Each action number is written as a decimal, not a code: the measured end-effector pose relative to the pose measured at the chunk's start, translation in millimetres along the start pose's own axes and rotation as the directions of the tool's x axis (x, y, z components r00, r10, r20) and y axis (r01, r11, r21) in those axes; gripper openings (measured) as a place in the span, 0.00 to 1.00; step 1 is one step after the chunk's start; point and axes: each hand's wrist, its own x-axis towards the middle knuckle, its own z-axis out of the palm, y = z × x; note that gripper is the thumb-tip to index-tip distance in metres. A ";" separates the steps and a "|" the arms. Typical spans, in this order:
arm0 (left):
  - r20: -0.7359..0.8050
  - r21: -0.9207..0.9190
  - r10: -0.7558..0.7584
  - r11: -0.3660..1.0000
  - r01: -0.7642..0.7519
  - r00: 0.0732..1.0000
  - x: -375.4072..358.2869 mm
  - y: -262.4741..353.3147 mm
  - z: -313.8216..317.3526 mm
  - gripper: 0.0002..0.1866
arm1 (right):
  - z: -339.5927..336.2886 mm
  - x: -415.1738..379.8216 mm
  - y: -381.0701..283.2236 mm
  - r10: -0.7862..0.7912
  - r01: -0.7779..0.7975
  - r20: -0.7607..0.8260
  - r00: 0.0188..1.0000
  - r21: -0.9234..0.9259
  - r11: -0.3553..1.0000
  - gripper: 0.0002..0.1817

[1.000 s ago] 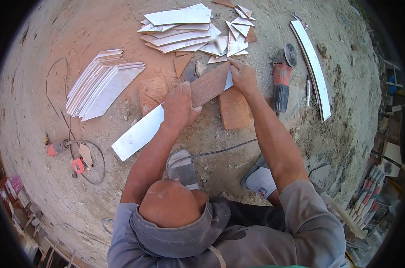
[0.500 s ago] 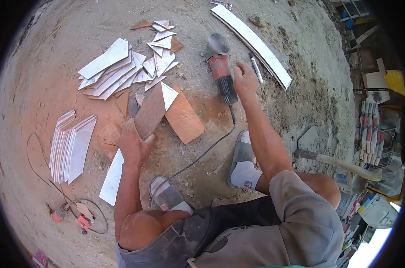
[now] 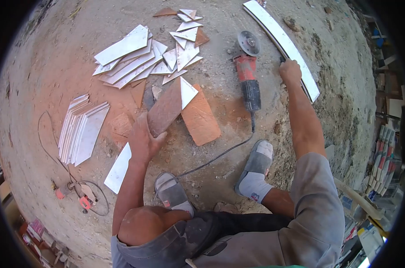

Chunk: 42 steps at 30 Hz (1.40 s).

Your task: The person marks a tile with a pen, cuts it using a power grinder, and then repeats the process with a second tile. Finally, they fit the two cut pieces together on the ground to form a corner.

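Note:
My left hand (image 3: 143, 136) is closed on the near end of a brown tile (image 3: 167, 109), thumb along one edge. A white triangular piece (image 3: 188, 93) shows at the tile's far end, beside an orange-brown slab (image 3: 201, 117) on the ground. My right hand (image 3: 290, 71) is closed beside a long curved white strip (image 3: 274, 27). A marker's dark tip (image 3: 282, 59) sticks out of its fingers; the rest is hidden. Between the hands lies a red and black angle grinder (image 3: 248, 73), disc pointing away from me.
Cut white tiles (image 3: 126, 53) lie in a heap with offcuts (image 3: 184, 53) beside it. More tiles (image 3: 84, 131) lean in a row at left, near a small red tool (image 3: 85, 202) with a cord. The grinder's cable (image 3: 211, 156) runs past my feet. A wooden handle (image 3: 358, 198) is at right.
My right hand has moved from beside the grinder to the marker and closed on it. The grinder's disc, smeared before, now looks sharp. My left hand keeps the tile; the view has shifted.

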 end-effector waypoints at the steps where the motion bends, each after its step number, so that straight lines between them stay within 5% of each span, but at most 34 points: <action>1: -0.018 0.010 0.035 0.999 -0.035 0.999 -0.4 -2.6 1.1 0.42 | 2.0 1.6 -0.1 -0.030 0.030 -0.001 1.000 -0.012 0.999 0.18; 6: 0.073 -0.032 -0.050 0.998 0.052 0.996 1.9 1.3 -4.4 0.43 | 2.8 0.1 11.1 -0.101 0.099 -0.050 0.994 -0.040 0.994 0.19; 9: 0.073 -0.036 -0.051 0.998 0.053 0.996 1.2 1.5 -5.7 0.43 | -2.7 -9.4 18.3 -0.108 0.141 -0.241 0.965 0.127 0.982 0.16; 14: 0.062 -0.076 -0.027 0.997 0.031 0.998 -0.1 -1.9 -4.4 0.43 | -41.8 -69.3 9.9 -0.082 0.234 -0.314 0.946 0.485 0.842 0.13; 18: 0.084 -0.055 -0.039 0.998 0.044 0.996 2.2 0.6 -7.6 0.43 | -48.3 -138.2 -28.4 -0.101 0.121 -0.092 0.991 0.937 0.326 0.09; 24: 0.019 -0.020 -0.007 1.000 0.007 1.000 0.3 -4.1 -0.5 0.41 | -44.3 -240.9 -113.0 -0.438 -0.225 0.271 0.857 0.962 0.155 0.06; 32: 0.083 -0.041 -0.084 0.995 0.087 0.993 -0.2 -1.1 -5.6 0.42 | -26.0 -283.0 -158.7 -0.532 -0.246 0.344 0.774 0.937 0.248 0.06; 35: -0.024 -0.086 -0.013 0.996 0.011 1.000 -4.2 -6.1 2.9 0.45 | -24.3 -287.0 -160.3 -0.542 -0.255 0.337 0.770 0.941 0.222 0.06; 37: -0.287 0.026 0.151 0.988 -0.150 0.946 -5.9 -7.0 2.7 0.48 | -26.9 -289.9 -162.0 -0.571 -0.310 0.359 0.738 0.932 0.186 0.06; 41: -0.314 0.002 0.157 0.986 -0.165 0.936 -13.5 2.0 -16.1 0.45 | -27.0 -300.3 -165.3 -0.613 -0.471 0.419 0.670 0.878 0.086 0.08; 42: -0.303 -0.207 0.068 0.969 -0.136 0.950 -15.6 8.9 -19.7 0.38 | -27.1 -303.5 -166.0 -0.663 -0.535 0.414 0.624 0.845 0.024 0.09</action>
